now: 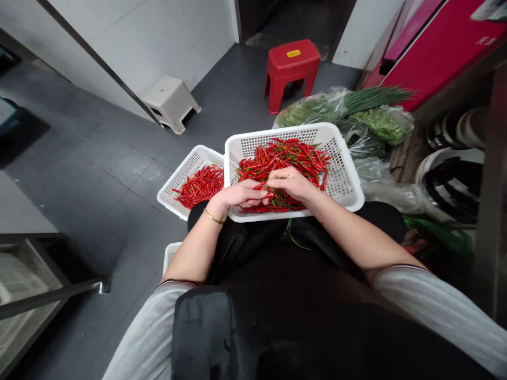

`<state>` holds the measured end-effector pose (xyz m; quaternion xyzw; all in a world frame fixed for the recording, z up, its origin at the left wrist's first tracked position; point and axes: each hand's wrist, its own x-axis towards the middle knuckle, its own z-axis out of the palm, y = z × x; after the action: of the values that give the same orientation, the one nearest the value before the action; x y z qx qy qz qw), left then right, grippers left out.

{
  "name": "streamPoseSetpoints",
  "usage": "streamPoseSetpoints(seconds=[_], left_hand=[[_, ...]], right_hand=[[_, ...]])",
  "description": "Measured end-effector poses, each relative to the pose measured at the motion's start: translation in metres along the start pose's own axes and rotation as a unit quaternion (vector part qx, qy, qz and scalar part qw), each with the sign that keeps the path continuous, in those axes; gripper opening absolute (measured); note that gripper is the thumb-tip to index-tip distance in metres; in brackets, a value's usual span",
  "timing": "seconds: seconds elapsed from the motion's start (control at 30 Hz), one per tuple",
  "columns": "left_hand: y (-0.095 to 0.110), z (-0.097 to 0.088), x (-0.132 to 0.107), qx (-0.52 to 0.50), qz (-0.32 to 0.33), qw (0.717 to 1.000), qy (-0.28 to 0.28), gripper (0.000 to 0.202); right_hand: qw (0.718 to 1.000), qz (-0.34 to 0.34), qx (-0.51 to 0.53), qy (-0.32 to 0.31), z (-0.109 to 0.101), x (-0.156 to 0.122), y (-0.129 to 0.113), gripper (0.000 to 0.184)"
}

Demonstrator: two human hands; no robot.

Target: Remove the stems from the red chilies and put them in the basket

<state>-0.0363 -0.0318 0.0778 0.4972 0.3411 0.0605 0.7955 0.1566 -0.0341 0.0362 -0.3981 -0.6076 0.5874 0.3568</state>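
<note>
A white plastic basket (344,177) rests on my lap, holding a heap of red chili peppers (293,153) with green stems. My left hand (242,194) is closed around a few red chilies over the near side of this heap. Close against it, my right hand (291,182) pinches at the stem end of a chili between thumb and fingers. Lower and to the left stands a second white basket (178,182), with red chilies (202,184) that show little green. The fingertips of both hands nearly meet.
Bagged green vegetables (312,110) and long green stalks (374,100) lie beyond the basket at right. A red stool (293,58) and a grey-white stool (168,100) stand on the dark tiled floor. Another white basket (169,253) shows partly beside my left forearm.
</note>
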Motion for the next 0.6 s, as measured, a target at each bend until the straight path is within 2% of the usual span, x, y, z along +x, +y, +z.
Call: streamPoseSetpoints(seconds=[0.07, 0.1, 0.13, 0.2, 0.23, 0.3, 0.33, 0.43, 0.5, 0.53, 0.57, 0.6], left_hand=[[0.004, 0.004, -0.007, -0.01, 0.005, 1.0, -0.028, 0.023], [0.002, 0.006, -0.009, -0.024, 0.013, 0.999, -0.035, 0.023], [-0.001, 0.006, -0.009, -0.044, 0.029, 0.998, -0.03, 0.024], [-0.013, 0.005, -0.007, -0.102, 0.085, 0.991, 0.014, 0.028], [-0.02, 0.003, -0.006, -0.13, 0.118, 0.983, 0.045, 0.03], [-0.03, -0.002, -0.003, -0.169, 0.167, 0.967, 0.096, 0.032], [-0.034, -0.005, -0.002, -0.179, 0.183, 0.96, 0.116, 0.031], [-0.037, -0.01, -0.002, -0.192, 0.21, 0.946, 0.159, 0.03], [-0.037, -0.014, -0.002, -0.196, 0.209, 0.942, 0.174, 0.033], [-0.037, -0.015, -0.001, -0.192, 0.202, 0.943, 0.184, 0.033], [-0.038, -0.017, 0.0, -0.181, 0.191, 0.944, 0.2, 0.033], [-0.04, -0.018, 0.003, -0.159, 0.177, 0.945, 0.225, 0.032]], right_hand=[[0.992, 0.04, 0.103, 0.054, 0.004, 0.003, 0.01, 0.04], [0.99, 0.058, 0.116, 0.064, 0.005, 0.004, 0.017, 0.042], [0.992, 0.076, 0.088, 0.051, 0.004, 0.005, 0.025, 0.043], [0.991, 0.109, -0.079, -0.011, 0.001, 0.009, 0.039, 0.04], [0.973, 0.117, -0.19, -0.051, 0.002, 0.012, 0.044, 0.036], [0.911, 0.103, -0.375, -0.137, 0.012, 0.017, 0.05, 0.025], [0.878, 0.088, -0.435, -0.178, 0.021, 0.021, 0.051, 0.022], [0.796, 0.069, -0.529, -0.286, 0.049, 0.032, 0.05, 0.019], [0.765, 0.068, -0.565, -0.301, 0.053, 0.038, 0.048, 0.013], [0.767, 0.061, -0.567, -0.293, 0.048, 0.039, 0.048, 0.01], [0.784, 0.055, -0.553, -0.278, 0.039, 0.04, 0.047, 0.008], [0.813, 0.055, -0.521, -0.255, 0.027, 0.041, 0.047, 0.008]])
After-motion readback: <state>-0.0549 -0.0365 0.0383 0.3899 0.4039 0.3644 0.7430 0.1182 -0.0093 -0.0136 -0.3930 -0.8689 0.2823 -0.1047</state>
